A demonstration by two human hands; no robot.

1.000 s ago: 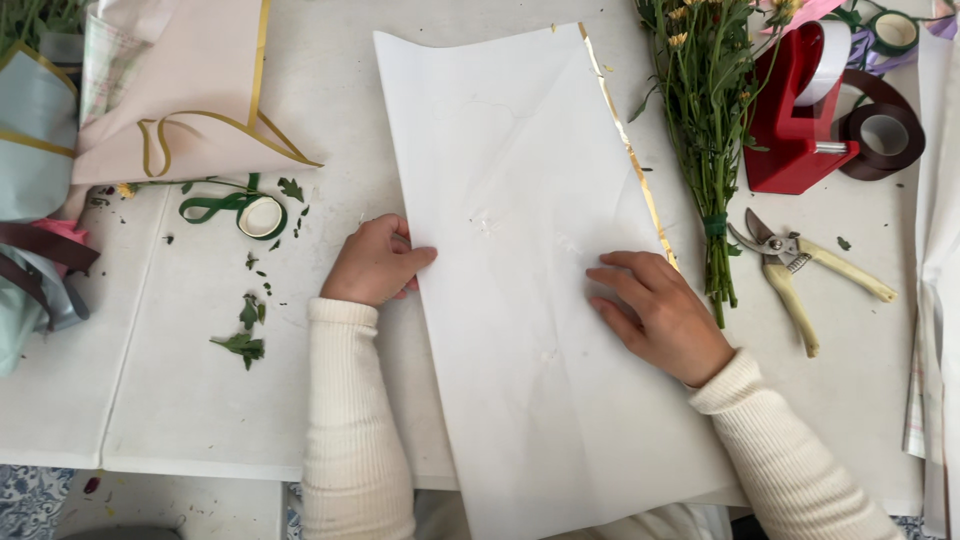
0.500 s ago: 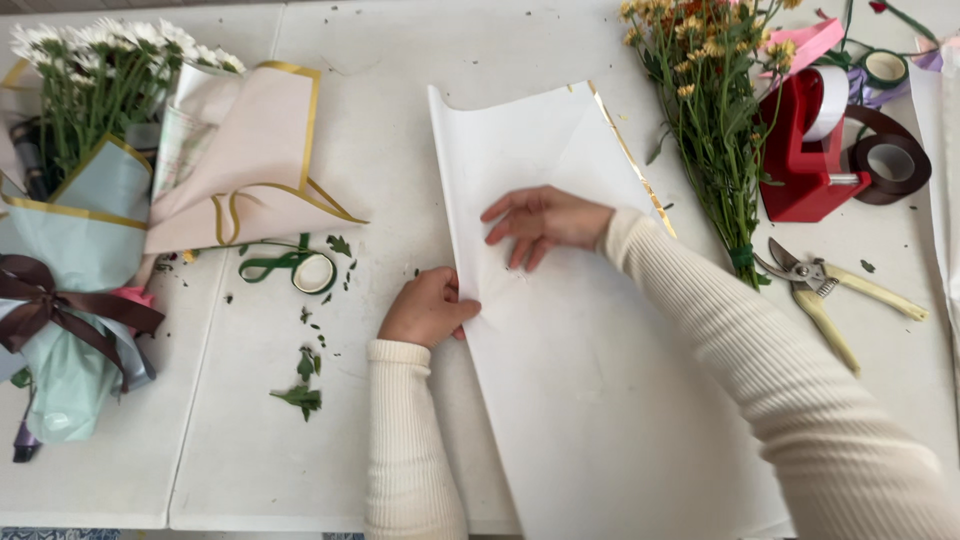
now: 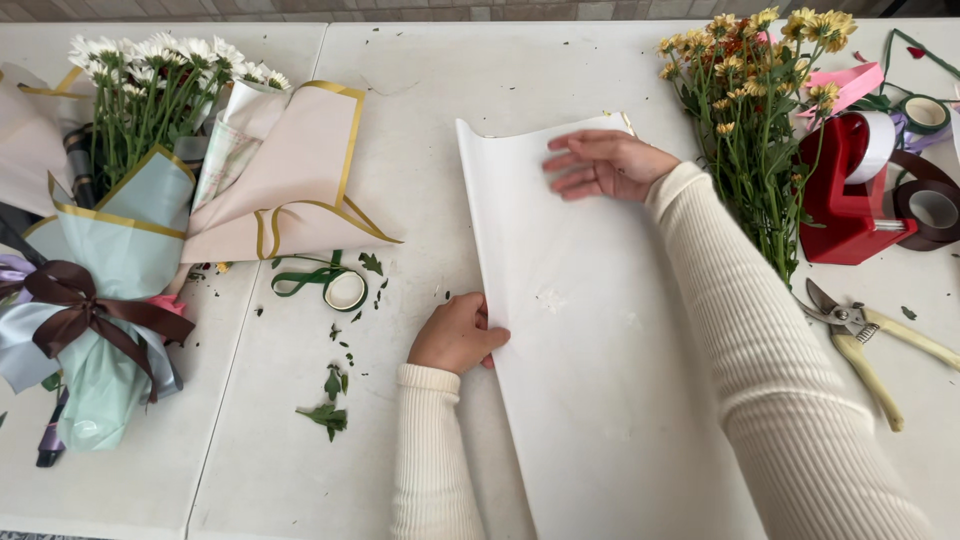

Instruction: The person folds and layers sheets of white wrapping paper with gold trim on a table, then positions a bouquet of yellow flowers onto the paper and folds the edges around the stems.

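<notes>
Bare tabletop (image 3: 520, 70) lies open beyond the paper sheet (image 3: 600, 360); flower bunch (image 3: 750, 130) and tape dispenser (image 3: 845, 195) crowd the right.

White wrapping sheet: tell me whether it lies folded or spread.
Folded, it appears. The white sheet shows a crisp doubled left edge under the left hand; the right hand presses its far end.

One head-worn camera looks steeply down on the white counter (image 3: 560, 70) from close above, the wearer's sleeves entering at six o'clock. The far counter edge runs along twelve o'clock. There is no second view to share any of the scene.
</notes>
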